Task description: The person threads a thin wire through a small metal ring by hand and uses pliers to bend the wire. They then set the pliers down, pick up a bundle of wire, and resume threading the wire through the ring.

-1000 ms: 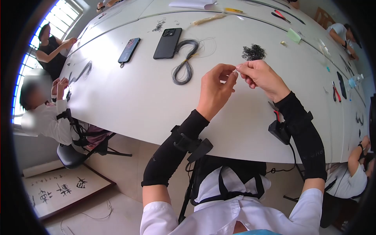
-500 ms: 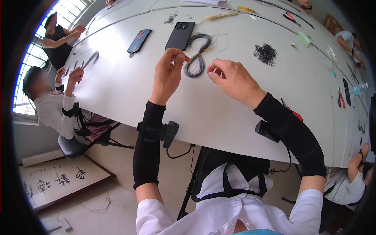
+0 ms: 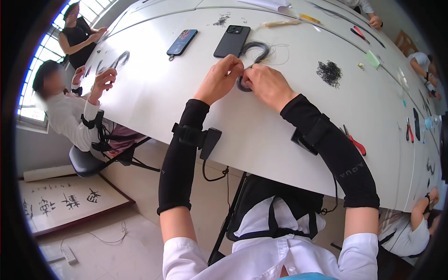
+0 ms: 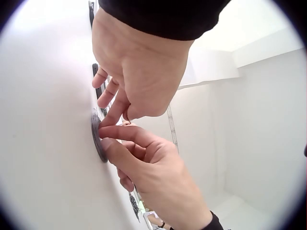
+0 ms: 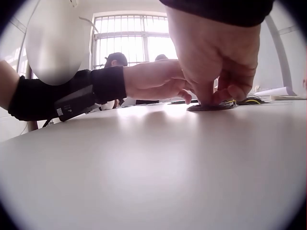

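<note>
A figure-eight bundle of thin grey strands, tied at its waist with a yellow band, lies on the white table. My right hand is over the near loop; in the left wrist view its thumb and forefinger pinch at the edge of the bundle. Close beside it, my left hand has its thumb bent in against the forefinger, whose tip comes down right at the strands. Whether a small piece sits between those left fingers, I cannot tell. In the head view the hands cover most of the near loop.
A black phone lies just beyond the left hand, with a blue phone farther left. Right of the hands is a pile of small black pieces. Red-handled pliers lie beside the right forearm. Other people sit around the table.
The hands, first together in front of the black pile, came apart and moved left. Both are now lowered together at the bundle, the right one pinching there.
</note>
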Tool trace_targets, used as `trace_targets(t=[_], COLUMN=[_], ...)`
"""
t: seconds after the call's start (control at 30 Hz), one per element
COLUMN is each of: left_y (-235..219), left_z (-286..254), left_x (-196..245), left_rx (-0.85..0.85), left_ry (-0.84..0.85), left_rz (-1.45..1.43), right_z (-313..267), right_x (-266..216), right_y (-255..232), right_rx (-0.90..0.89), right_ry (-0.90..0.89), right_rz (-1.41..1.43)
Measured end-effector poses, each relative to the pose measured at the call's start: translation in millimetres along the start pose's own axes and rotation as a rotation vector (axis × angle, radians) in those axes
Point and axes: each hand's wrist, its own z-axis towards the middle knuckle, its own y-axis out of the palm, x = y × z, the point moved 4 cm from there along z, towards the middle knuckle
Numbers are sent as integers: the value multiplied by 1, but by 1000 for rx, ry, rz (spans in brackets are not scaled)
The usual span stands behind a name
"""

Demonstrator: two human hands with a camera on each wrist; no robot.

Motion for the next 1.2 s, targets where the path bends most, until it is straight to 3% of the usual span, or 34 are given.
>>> trace_targets(t=[0.1,0.3,0.4,0.5,0.6,1.0,1.2], left_y=[3,5,5,4,4,6,5], left_z=[0,1,2,2,3,3,5], left_x=[0,-13,-13,-14,-15,-14,-6], left_rx=[20,4,31,36,57,31,7], left_ry=[-24,-5,-29,-42,8,49,10], left_rz=[-17,-156,-141,-153,-130,-157,-11], right_z=[4,-3,-4,-6,-4,-7,-14], right_x=[0,1,-8,-12,-13,-7,-14], right_y=[6,-8,-9,-2,-1,-19,-19], right_rx=[14,-4,-100,-59,0,-78,5], right_ry=[-83,54,50,4,77,258,132], right_rz=[-138,12,93,65,104,385,309])
